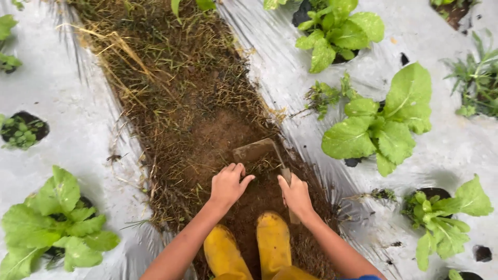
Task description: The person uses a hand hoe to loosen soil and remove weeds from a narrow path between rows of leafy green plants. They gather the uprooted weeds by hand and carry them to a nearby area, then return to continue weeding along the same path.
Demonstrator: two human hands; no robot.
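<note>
Between beds | right hand (296,194) grips hoe (255,151), handle hidden | left hand (228,183) open

Soil furrow (181,103) — silver mulch sheeting (67,129), leafy green plants (381,124), daylight

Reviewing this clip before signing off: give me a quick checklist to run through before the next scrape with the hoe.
1. Right hand grips the hoe handle: ok.
2. Left hand is off the blade, on the soil beside it: ok.
3. Yellow boots are behind the blade: ok.
4. Blade is within the soil strip, off the plastic mulch: ok.
5. Blade sharpness: cannot tell.
</note>
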